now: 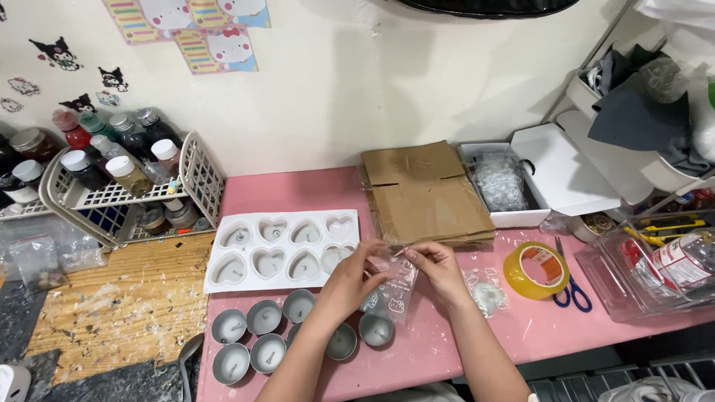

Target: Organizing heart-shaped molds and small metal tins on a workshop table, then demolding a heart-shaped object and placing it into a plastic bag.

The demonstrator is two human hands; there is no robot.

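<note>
Item: small clear printed bag [393, 286], lower centre of frame, long axis vertical, which I saw hanging between left hand [356, 277] and right hand [438, 269], both pinching its top edge.

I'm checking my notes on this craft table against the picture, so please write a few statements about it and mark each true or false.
1. Both hands hold a small clear printed bag over the pink table. True: the left hand and right hand pinch its top edge.
2. The white mould has round cavities. False: they are heart-shaped.
3. The blue-handled scissors lie beside the roll of tape. True.
4. The round metal cups stand on the flattened cardboard. False: they stand on the table, near the mould.
5. The white box is closed. False: its lid is open.
</note>
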